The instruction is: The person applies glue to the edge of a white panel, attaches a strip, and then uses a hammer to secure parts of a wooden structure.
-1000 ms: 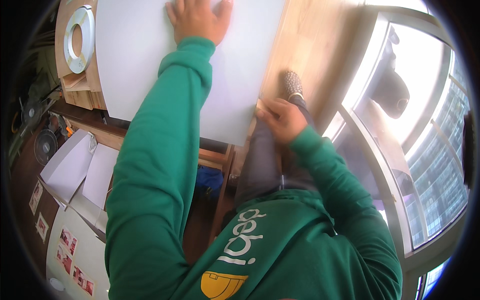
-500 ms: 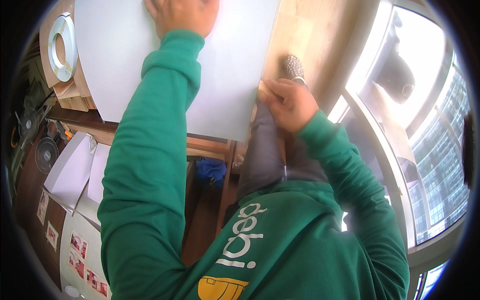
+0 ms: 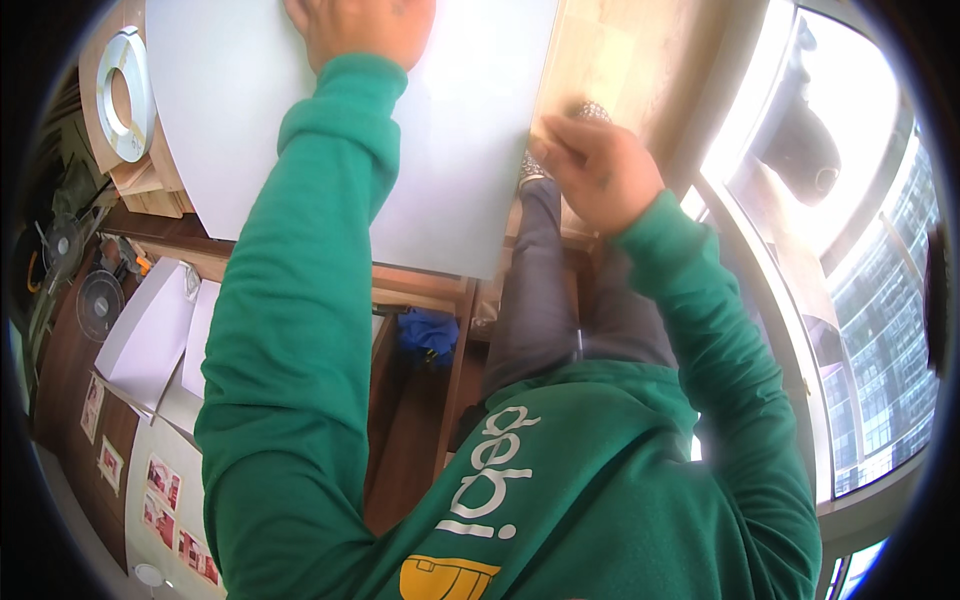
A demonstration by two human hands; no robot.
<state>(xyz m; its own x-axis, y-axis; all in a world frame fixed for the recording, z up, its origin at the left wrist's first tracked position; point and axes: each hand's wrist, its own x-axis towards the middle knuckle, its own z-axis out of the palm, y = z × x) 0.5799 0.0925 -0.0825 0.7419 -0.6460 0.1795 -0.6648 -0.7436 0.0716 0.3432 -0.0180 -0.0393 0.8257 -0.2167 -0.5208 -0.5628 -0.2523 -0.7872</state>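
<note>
A large white panel (image 3: pixel 460 120) lies flat in front of me. My left hand (image 3: pixel 365 28) rests palm down on its far part; the top border cuts off most of the fingers, and the visible part lies flat. Just off the panel's right edge, my right hand (image 3: pixel 605 175) is closed, thumb against fingers. Its fingertips are near that edge, and whatever they pinch is too small or hidden to make out.
A white ring-shaped roll (image 3: pixel 140 95) lies on wood at the left. Below stand an open white box (image 3: pixel 150 330) and a fan (image 3: pixel 100 303). A blue cloth (image 3: pixel 428 332) sits under the panel's near side. A window (image 3: pixel 880 330) borders the right.
My right hand has moved farther along the panel's right edge and slightly to the right, still closed. A second patterned shoe now shows beneath it. My left hand stays on the panel.
</note>
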